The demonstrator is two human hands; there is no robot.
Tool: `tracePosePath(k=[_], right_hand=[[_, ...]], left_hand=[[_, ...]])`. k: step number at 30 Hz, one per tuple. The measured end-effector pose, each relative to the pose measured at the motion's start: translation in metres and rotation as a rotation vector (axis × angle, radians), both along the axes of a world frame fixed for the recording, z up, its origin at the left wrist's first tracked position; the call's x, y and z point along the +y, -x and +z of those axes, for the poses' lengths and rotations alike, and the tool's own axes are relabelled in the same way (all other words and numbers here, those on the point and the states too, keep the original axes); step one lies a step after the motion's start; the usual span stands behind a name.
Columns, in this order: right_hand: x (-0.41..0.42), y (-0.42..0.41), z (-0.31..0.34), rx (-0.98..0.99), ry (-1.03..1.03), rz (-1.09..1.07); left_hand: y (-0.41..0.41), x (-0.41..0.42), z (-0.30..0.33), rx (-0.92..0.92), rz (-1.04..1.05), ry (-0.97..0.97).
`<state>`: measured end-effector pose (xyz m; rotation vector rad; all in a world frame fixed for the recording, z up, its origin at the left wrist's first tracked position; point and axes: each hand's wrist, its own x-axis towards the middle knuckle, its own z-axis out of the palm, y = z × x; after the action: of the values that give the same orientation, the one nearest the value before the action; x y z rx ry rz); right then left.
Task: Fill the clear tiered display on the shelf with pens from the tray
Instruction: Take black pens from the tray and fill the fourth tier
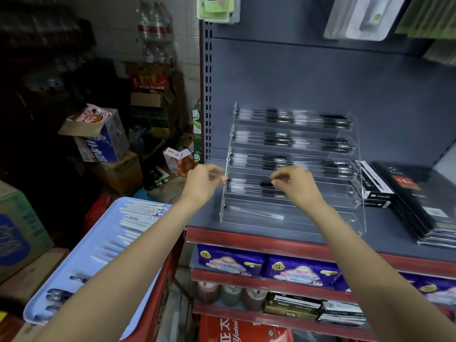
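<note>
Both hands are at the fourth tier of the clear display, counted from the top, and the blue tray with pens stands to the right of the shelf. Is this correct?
Not quite. The head view shows the blue tray to the left of the shelf, not right. The rest holds: left hand and right hand are at the fourth tier of the clear display.

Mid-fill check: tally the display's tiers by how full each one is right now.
Clear tiered display, tiers by fill:
Black pens across the whole width: 3
Black pens on the left half only: 1
One pale pen alone: 1
Total: 5 tiers
</note>
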<state>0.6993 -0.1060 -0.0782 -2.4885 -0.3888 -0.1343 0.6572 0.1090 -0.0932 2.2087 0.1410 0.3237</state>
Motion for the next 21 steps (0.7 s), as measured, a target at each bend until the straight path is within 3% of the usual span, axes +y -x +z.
tracePosePath(k=[4,10,16,21], right_hand=[[0.032,0.021,0.000,-0.055,-0.139,0.045],[0.126,0.069,-0.024,0.091,-0.286,0.178],[0.234,0.129,-0.089,0.334,-0.262,0.254],[0.308,0.181,-0.142,0.458,-0.089,0.220]], left_hand=[[0.017,0.017,-0.001,-0.029,-0.036,0.024],[0.076,0.101,-0.039,0.073,-0.075,-0.034],[0.149,0.226,-0.098,0.235,-0.030,-0.144],[0.192,0.312,-0.145,0.390,-0.090,-0.283]])
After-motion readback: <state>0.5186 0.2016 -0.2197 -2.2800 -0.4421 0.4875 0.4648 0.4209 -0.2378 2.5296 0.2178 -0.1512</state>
